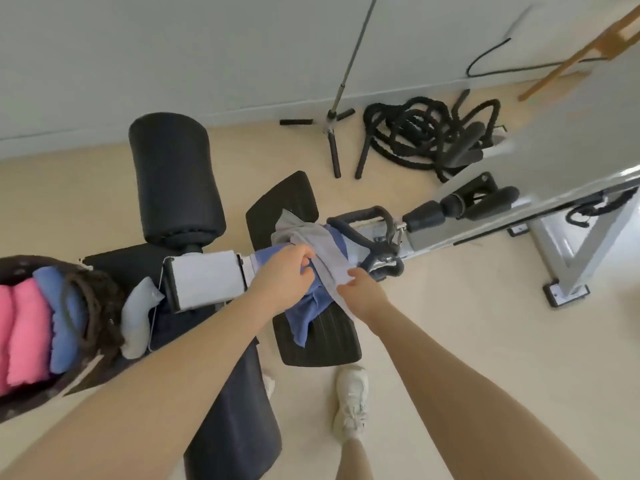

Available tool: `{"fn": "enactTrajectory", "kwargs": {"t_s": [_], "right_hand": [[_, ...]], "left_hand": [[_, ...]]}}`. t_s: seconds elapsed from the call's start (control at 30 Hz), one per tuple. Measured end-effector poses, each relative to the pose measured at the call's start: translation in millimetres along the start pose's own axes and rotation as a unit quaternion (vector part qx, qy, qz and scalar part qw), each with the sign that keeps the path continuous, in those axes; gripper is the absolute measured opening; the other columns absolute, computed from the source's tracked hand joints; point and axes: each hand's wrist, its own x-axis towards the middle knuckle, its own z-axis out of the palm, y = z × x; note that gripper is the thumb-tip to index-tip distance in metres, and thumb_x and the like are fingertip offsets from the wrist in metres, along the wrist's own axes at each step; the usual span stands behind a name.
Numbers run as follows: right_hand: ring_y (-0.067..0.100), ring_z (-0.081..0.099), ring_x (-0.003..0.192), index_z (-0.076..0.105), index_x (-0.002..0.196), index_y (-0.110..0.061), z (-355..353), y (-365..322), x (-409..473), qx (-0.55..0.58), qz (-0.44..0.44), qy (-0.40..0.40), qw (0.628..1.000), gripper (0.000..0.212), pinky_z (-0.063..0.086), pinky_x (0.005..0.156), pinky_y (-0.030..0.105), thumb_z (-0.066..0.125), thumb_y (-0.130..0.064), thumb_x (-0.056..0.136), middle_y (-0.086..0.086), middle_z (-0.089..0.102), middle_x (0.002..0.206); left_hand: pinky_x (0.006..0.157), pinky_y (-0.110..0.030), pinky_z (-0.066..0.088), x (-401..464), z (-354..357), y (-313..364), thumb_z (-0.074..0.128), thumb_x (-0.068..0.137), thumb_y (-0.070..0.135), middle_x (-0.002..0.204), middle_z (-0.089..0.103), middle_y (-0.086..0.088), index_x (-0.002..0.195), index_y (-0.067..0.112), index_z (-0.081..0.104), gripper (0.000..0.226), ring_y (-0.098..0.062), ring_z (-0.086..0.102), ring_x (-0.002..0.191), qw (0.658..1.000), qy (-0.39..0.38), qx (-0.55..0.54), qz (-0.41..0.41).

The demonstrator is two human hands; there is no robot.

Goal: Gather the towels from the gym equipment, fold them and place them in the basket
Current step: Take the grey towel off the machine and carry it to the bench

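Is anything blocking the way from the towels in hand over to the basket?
Nothing visible blocks it. Both the left hand and right hand grip the grey towel and blue towel at the handlebar. The basket sits left, across the bench's white bracket.

Two towels (313,271) lie bunched on the machine's curved handle (367,237), draping down over the footplate (322,341) below. Left hand (285,273) grips them from the left, right hand (362,292) pinches their edge just right of it. Basket (20,268) sits far left of the left hand, folded towels (38,327) packed inside it. Padded roller (175,178) stands behind and left of the hands. Rope coil (426,133) lies on the floor well behind the right hand. Shoe (349,403) is on the floor nearer than both hands.
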Motion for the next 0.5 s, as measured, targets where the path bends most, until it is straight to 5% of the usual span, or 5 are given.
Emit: {"fn": "enactTrajectory", "kwargs": {"t_s": [0.17, 0.27, 0.5], "right_hand": [[0.032, 0.038, 0.13, 0.034, 0.136, -0.006, 21, 24, 90, -0.237, -0.058, 0.084, 0.966, 0.043, 0.035, 0.103, 0.04, 0.04, -0.016, 0.096, 0.014, 0.041, 0.139], [0.026, 0.032, 0.135, 0.028, 0.14, -0.013, 34, 36, 113, -0.241, -0.052, 0.13, 0.96, 0.046, 0.028, 0.108, 0.041, 0.039, -0.022, 0.097, 0.008, 0.04, 0.143], [0.028, 0.051, 0.114, 0.052, 0.115, -0.017, 6, 24, 106, -0.233, -0.078, 0.114, 0.963, 0.026, 0.031, 0.103, 0.038, 0.031, -0.022, 0.099, 0.01, 0.061, 0.113]], "left_hand": [[0.087, -0.022, 0.038, 40, 30, -21, 0.043, 0.095, 0.014, 0.122, 0.055, -0.004, 0.128, 0.015, 0.045, 0.033, -0.019, 0.054, 0.109, 0.994, 0.103, -0.042, -0.006], [0.084, -0.022, 0.036, 50, 46, -35, 0.042, 0.095, 0.013, 0.126, 0.055, -0.003, 0.128, 0.014, 0.045, 0.033, -0.019, 0.054, 0.107, 0.991, 0.118, -0.057, -0.033], [0.081, -0.022, 0.036, 33, 51, -14, 0.043, 0.095, 0.014, 0.131, 0.047, -0.003, 0.14, 0.016, 0.031, 0.046, -0.017, 0.054, 0.093, 0.981, 0.161, -0.105, -0.041]]}}
